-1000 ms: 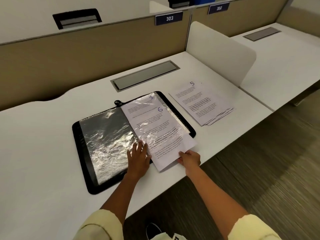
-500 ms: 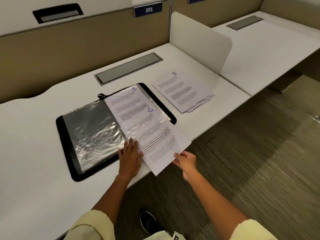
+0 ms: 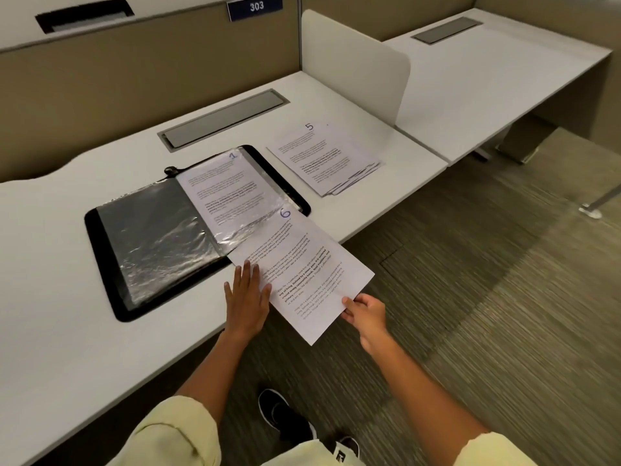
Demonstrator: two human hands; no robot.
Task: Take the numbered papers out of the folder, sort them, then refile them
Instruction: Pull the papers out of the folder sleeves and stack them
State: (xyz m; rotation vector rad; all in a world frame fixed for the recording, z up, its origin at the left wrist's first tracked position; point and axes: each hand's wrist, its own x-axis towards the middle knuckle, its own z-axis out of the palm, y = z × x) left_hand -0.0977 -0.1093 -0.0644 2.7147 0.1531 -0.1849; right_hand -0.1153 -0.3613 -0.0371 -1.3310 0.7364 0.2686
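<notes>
Sheet 6 half out of the open folder at the worktop's front edge

The right hand [image 3: 364, 312] pinches the near corner of the sheet marked 6 [image 3: 304, 274], which overhangs the worktop [image 3: 60, 331] edge, its far end at the folder [image 3: 111, 260]; the left hand [image 3: 247, 299] lies flat, fingers [image 3: 247, 270] straight, on that sheet's left edge; sheet 1 [image 3: 232, 183] sits sleeved in the folder's right page; the stack topped by 5 [image 3: 322, 156] lies near the right edge.

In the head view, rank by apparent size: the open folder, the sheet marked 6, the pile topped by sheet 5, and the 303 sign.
1. open folder
2. sheet marked 6, though it is nearer the camera
3. pile topped by sheet 5
4. 303 sign
</notes>
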